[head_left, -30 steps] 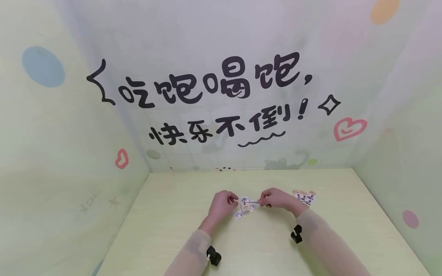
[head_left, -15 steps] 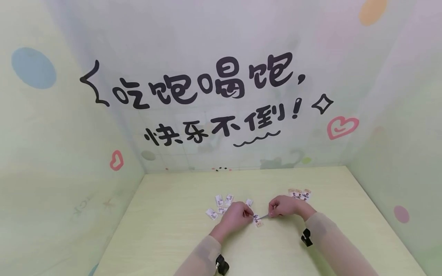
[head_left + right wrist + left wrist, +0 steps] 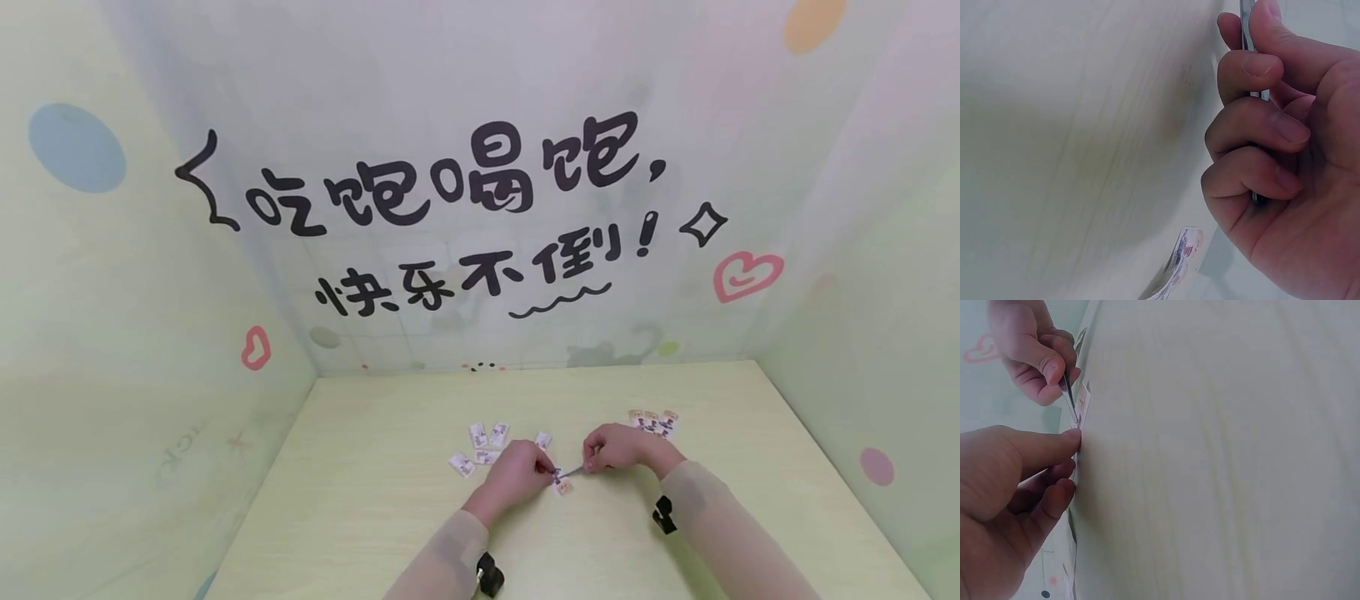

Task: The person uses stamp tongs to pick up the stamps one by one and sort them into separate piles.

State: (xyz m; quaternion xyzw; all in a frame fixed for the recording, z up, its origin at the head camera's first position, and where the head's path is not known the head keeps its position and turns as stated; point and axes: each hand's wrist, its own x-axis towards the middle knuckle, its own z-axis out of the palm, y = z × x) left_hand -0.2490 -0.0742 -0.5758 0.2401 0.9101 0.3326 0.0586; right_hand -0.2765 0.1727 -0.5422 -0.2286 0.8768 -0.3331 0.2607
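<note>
In the head view my left hand (image 3: 520, 467) is low over the table, thumb and fingertips pinching the edge of a small white printed paper piece (image 3: 564, 487) with an orange patch. My right hand (image 3: 618, 446) holds slim metal tweezers (image 3: 572, 472), their tip at the paper beside the left fingertips. From the left wrist view, the tweezers (image 3: 1068, 397) slant to a fine point just beyond the left thumb (image 3: 1060, 445). The right wrist view shows the right fingers (image 3: 1254, 128) curled round the metal shaft, its tip out of frame.
Several similar white pieces (image 3: 462, 463) with purple print lie left of the left hand, and another (image 3: 543, 439) lies just behind it. A cluster of pieces with orange tops (image 3: 651, 421) sits behind the right wrist. The pale table (image 3: 375, 517) meets a printed back wall (image 3: 450, 342).
Both hands have come nearer the front of the table, with the paper and tweezers between them, uncovering the pieces at left. Over the last half second they hardly move.
</note>
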